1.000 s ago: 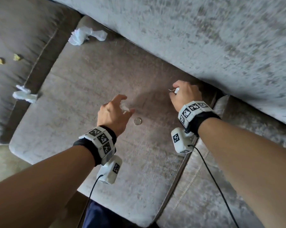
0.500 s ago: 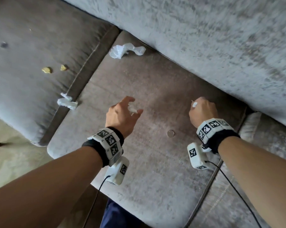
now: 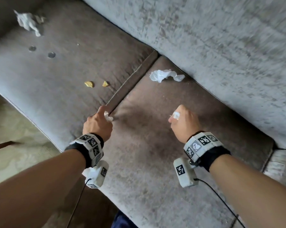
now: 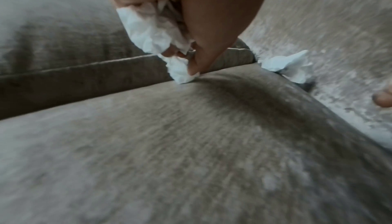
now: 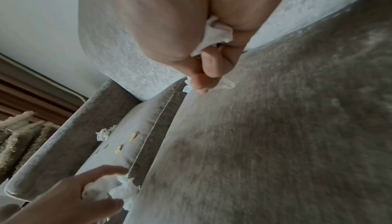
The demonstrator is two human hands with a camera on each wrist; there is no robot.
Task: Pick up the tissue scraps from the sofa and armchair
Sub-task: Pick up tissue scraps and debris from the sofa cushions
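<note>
My left hand [image 3: 106, 116] is at the seam between two sofa seat cushions. It holds a crumpled white tissue wad [image 4: 148, 31] in its palm, and its fingertips pinch another small scrap [image 4: 180, 72] lying at the seam. My right hand [image 3: 175, 117] hovers over the right cushion as a fist, gripping a tissue scrap [image 5: 214, 33] that pokes out by the thumb [image 3: 176, 115]. A loose twisted tissue [image 3: 166, 75] lies against the backrest on the right cushion. A larger crumpled tissue [image 3: 28, 22] lies at the far end of the left cushion.
Two yellow crumbs [image 3: 89, 84] [image 3: 105, 83] and two coins [image 3: 32, 48] [image 3: 51, 55] lie on the left cushion [image 3: 40, 83]. The grey backrest [image 3: 221, 46] runs behind both cushions. A pale rug [image 3: 15, 145] lies below the sofa's front edge.
Both hands have shifted left along the sofa. My left hand reached the cushion seam and now pinches the scrap that lay there. The right hand keeps its tissue.
</note>
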